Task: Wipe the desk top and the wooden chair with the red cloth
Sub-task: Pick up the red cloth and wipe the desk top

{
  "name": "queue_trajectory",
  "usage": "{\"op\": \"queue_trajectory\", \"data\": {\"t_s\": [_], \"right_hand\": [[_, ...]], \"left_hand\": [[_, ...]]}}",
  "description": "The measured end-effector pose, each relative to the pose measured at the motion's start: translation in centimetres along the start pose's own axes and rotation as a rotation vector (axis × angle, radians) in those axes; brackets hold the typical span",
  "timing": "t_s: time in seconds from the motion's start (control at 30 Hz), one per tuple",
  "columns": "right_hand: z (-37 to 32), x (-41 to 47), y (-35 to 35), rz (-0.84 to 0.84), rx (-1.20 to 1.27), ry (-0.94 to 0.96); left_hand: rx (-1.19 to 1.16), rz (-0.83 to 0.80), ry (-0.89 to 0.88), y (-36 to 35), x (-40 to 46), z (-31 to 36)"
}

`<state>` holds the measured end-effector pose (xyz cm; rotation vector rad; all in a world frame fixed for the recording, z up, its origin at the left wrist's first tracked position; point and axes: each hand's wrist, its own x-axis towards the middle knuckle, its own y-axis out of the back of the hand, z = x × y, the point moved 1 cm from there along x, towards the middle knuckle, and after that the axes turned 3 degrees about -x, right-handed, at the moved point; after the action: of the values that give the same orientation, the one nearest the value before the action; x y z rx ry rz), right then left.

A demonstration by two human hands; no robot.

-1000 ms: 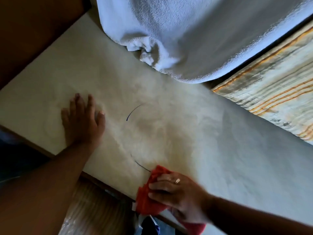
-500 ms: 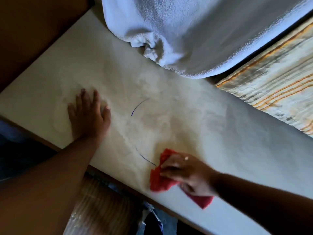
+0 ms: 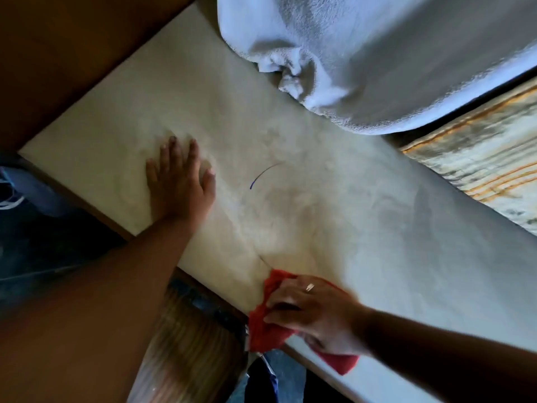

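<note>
The red cloth (image 3: 266,327), soft and crumpled, is bunched at the near edge of the desk top (image 3: 363,228), at about five o'clock in the head view, with one corner hanging past the edge. The desk top is a pale, matte, mottled slab; a thin curved blue pen stroke (image 3: 263,175) is drawn near its middle. At twelve to two o'clock a white terry towel (image 3: 363,59) is draped in thick folds over the far edge. At three o'clock a striped, worn woven surface (image 3: 488,170) is seen. The right hand (image 3: 315,311), ringed, is pressed down with fingers curled around the cloth. The left hand (image 3: 180,184) is laid flat at nine o'clock, fingers spread, nothing held.
</note>
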<state>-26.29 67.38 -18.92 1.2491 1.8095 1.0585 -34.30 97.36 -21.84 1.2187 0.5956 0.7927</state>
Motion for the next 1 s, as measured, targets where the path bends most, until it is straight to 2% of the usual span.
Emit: {"op": "queue_trajectory", "data": {"t_s": [0.07, 0.17, 0.27, 0.33, 0.47, 0.53, 0.6, 0.67, 0.73, 0.83, 0.9, 1.0], "right_hand": [[2.5, 1.2, 1.2, 0.036, -0.011, -0.003], [5.6, 8.1, 3.1, 0.203, -0.016, -0.177], [7.0, 12.0, 4.3, 0.289, -0.045, -0.314], [4.9, 8.8, 2.7, 0.252, -0.025, -0.254], [-0.6, -1.2, -0.6, 0.003, 0.032, -0.067], [0.8, -0.8, -0.3, 0.014, 0.016, 0.019], [3.5, 3.5, 1.3, 0.037, -0.001, 0.107], [7.2, 8.9, 3.7, 0.15, -0.058, 0.025], [10.8, 13.5, 6.8, 0.254, -0.116, -0.179], [11.4, 15.6, 7.7, 0.312, -0.147, -0.308], [8.3, 12.6, 5.1, 0.291, -0.083, -0.25], [2.9, 5.4, 1.6, 0.056, -0.001, -0.044]], "left_hand": [[0.004, 0.0, 0.001, 0.0, 0.1, -0.1], [0.022, -0.01, 0.006, 0.0, 0.0, -0.1], [0.029, -0.009, 0.005, 0.0, 0.0, -0.1], [0.014, -0.008, 0.005, 0.1, -0.1, -0.2], [0.02, -0.012, 0.008, 0.0, 0.1, -0.1], [0.018, -0.016, 0.018, 0.1, 0.1, -0.1], [0.015, -0.013, 0.01, 0.0, 0.1, 0.0], [0.013, -0.015, 0.007, 0.0, 0.0, 0.0], [0.014, -0.002, 0.011, 0.1, -0.1, 0.0], [0.003, 0.014, 0.004, 0.2, 0.0, -0.1], [-0.001, 0.001, 0.007, 0.0, -0.1, -0.2], [0.011, -0.005, 0.015, -0.2, -0.1, -0.2]]}}
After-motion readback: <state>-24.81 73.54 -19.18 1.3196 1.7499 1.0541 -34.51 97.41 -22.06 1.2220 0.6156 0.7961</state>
